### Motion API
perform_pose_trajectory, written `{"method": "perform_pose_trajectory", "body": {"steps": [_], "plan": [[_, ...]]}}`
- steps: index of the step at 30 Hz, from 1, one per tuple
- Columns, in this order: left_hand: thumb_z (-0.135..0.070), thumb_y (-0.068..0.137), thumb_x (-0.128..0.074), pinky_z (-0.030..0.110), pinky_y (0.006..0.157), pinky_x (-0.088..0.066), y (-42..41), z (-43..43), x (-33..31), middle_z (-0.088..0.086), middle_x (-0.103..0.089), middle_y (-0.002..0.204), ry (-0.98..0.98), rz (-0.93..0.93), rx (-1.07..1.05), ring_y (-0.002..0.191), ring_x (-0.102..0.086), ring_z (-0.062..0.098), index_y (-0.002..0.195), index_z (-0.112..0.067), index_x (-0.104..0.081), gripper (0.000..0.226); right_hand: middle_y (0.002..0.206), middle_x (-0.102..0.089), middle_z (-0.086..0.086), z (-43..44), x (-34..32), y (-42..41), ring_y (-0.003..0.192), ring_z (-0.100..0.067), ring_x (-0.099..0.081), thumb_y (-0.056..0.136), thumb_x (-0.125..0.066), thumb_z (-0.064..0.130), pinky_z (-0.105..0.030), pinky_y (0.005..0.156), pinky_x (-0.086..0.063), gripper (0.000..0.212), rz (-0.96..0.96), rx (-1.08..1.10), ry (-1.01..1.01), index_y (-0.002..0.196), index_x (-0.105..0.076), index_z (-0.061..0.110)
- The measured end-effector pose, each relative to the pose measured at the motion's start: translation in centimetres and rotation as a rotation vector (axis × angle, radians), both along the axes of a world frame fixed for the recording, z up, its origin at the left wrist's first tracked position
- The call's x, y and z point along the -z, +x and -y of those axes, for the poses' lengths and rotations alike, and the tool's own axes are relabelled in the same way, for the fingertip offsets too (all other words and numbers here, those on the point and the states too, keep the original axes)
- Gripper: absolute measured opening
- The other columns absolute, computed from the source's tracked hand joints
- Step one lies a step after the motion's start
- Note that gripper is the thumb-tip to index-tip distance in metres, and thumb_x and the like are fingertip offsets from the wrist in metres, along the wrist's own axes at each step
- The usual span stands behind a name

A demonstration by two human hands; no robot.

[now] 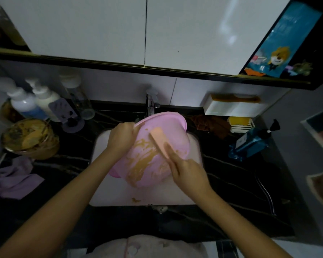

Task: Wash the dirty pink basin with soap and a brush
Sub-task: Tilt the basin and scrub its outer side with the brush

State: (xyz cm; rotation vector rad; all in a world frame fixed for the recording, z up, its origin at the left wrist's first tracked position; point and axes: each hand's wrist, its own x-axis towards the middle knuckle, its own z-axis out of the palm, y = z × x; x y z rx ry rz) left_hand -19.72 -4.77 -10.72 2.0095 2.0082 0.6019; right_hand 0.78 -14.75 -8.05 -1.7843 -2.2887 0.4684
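Because it is thin plastic smeared with brown muck, the pink basin will likely feel light, flexible and slippery, and is best gripped at the rim. It tilts over the sink, below the faucet. The left hand clasps its left rim. The right hand grips a peach block, apparently the brush, against the inside. Left of the sink a brown-caked bowl sits on the surface. Right of it is a blue pump bottle. Neither is in the way.

— We see smooth, slightly glossy pink plastic on the basin, dulled by a matt brown smear.
— We also see shiny metal on the tap, glossy veined black stone on the counter, and soft lilac cloth.
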Motion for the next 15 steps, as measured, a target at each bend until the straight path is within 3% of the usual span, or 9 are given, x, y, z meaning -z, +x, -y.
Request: {"method": "perform_pose_trajectory", "body": {"steps": [4, 6, 9, 11, 13, 15], "plan": [[-0.042, 0.098, -0.038, 0.038, 0.065, -0.041, 0.7, -0.1, 0.1, 0.023, -0.066, 0.086, 0.000, -0.031, 0.022, 0.084, -0.061, 0.041, 0.085, 0.001, -0.063, 0.051, 0.098, -0.066, -0.018, -4.7, -0.4, 3.1, 0.088, -0.036, -0.063, 0.100, -0.035, 0.034, -0.032, 0.060, -0.038, 0.047, -0.070, 0.349, -0.078, 0.146, -0.030, 0.031], [-0.043, 0.098, -0.038, 0.037, 0.063, -0.039, 1.0, -0.3, 0.0, 0.022, -0.066, 0.086, 0.002, -0.029, 0.022, 0.084, -0.061, 0.040, 0.083, 0.000, -0.062, 0.051, 0.100, -0.065, -0.016, -3.9, -0.5, 0.5, 0.088, -0.033, -0.063, 0.100, -0.035, 0.032, -0.034, 0.062, -0.041, 0.047, -0.137, 0.283, -0.075, 0.147, -0.028, 0.031], [-0.043, 0.098, -0.038, 0.039, 0.065, -0.042, 0.8, -0.5, 0.0, 0.023, -0.066, 0.088, -0.014, -0.033, 0.013, 0.085, -0.061, 0.041, 0.085, 0.000, -0.063, 0.052, 0.104, -0.066, -0.016, -0.2, -0.1, -1.3, 0.092, -0.037, -0.061, 0.100, -0.034, 0.037, -0.038, 0.064, -0.043, 0.050, -0.084, 0.047, -0.114, 0.148, -0.019, 0.041], [-0.043, 0.098, -0.038, 0.038, 0.065, -0.040, 1.1, -0.4, 0.0, 0.022, -0.066, 0.088, -0.015, -0.050, 0.021, 0.085, -0.061, 0.040, 0.085, 0.000, -0.062, 0.051, 0.106, -0.065, -0.017, -1.6, -0.3, 1.3, 0.094, -0.037, -0.061, 0.101, -0.031, 0.036, -0.038, 0.067, -0.044, 0.051, 0.073, 0.187, -0.100, 0.149, -0.016, 0.038], [-0.043, 0.098, -0.038, 0.036, 0.063, -0.036, 1.4, -0.2, -0.1, 0.022, -0.066, 0.087, -0.016, -0.063, 0.019, 0.085, -0.060, 0.040, 0.086, 0.000, -0.062, 0.051, 0.105, -0.065, -0.016, -3.7, -0.7, 2.6, 0.090, -0.033, -0.062, 0.101, -0.029, 0.033, -0.035, 0.064, -0.042, 0.050, 0.098, 0.361, -0.084, 0.150, -0.019, 0.032], [-0.045, 0.098, -0.037, 0.035, 0.063, -0.035, 1.4, -0.3, 0.0, 0.021, -0.066, 0.088, -0.036, -0.072, 0.013, 0.085, -0.060, 0.039, 0.086, 0.000, -0.062, 0.052, 0.103, -0.064, -0.012, -3.3, -1.2, 0.6, 0.083, -0.029, -0.061, 0.102, -0.027, 0.033, -0.030, 0.060, -0.035, 0.050, 0.069, 0.303, -0.080, 0.150, -0.015, 0.032]]}}
